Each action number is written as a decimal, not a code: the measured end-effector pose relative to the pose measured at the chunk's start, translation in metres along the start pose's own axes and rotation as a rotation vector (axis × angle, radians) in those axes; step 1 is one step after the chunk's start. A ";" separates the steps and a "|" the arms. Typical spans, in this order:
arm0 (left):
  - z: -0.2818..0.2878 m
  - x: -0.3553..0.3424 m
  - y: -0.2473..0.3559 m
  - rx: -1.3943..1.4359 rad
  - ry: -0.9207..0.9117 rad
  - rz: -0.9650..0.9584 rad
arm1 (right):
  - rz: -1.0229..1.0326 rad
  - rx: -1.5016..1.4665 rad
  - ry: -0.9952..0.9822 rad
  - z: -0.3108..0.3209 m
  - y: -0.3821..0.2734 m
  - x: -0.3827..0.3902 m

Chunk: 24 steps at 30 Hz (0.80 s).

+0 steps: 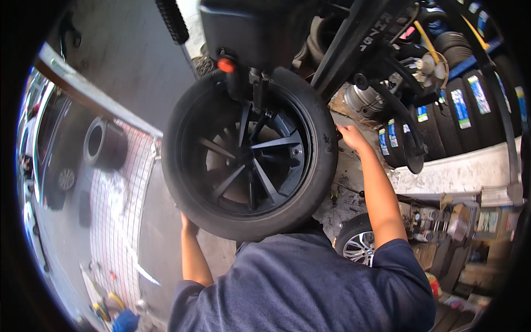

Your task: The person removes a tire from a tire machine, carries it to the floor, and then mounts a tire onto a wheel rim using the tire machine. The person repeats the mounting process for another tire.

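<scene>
A black tyre [180,160] lies around a dark spoked wheel rim [276,143] right in front of me. The mounting head [258,91] of a tyre changer reaches down to the inner edge of the tyre at the far side. My left hand [189,225] is at the near left edge of the tyre, its fingers hidden beneath the sidewall. At the right edge of the tyre is my right hand [350,135], fingers curled; whatever they grip is hidden.
The machine's black column [354,47] rises at the far right. Several labelled tyres [459,108] stand in a rack on the right. A silver-spoked wheel [357,243] sits by my right elbow. Another tyre [102,143] stands on the left floor near a parked car [52,133].
</scene>
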<state>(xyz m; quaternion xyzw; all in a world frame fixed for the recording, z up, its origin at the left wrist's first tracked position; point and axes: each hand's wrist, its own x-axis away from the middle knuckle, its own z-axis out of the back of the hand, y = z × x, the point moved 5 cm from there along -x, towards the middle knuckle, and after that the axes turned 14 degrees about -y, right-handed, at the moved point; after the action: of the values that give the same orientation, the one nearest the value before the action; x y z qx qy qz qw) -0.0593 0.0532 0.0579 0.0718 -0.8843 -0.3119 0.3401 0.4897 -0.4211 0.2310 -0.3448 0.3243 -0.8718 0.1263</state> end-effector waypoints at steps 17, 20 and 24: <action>-0.233 0.121 -0.086 -1.026 0.999 -0.277 | 0.096 -0.844 -0.513 -0.077 0.018 -0.125; -0.225 0.120 -0.086 -0.993 0.985 -0.176 | 0.169 -0.841 -0.545 -0.081 0.022 -0.126; -0.212 0.115 -0.081 -0.995 0.994 -0.260 | 0.196 -0.865 -0.524 -0.087 0.040 -0.123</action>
<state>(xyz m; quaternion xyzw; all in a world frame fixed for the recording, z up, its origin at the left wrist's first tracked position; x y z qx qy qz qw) -0.0165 -0.1567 0.1948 0.1467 -0.3618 -0.6468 0.6551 0.5202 -0.3549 0.0928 -0.5402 0.6435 -0.5264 0.1302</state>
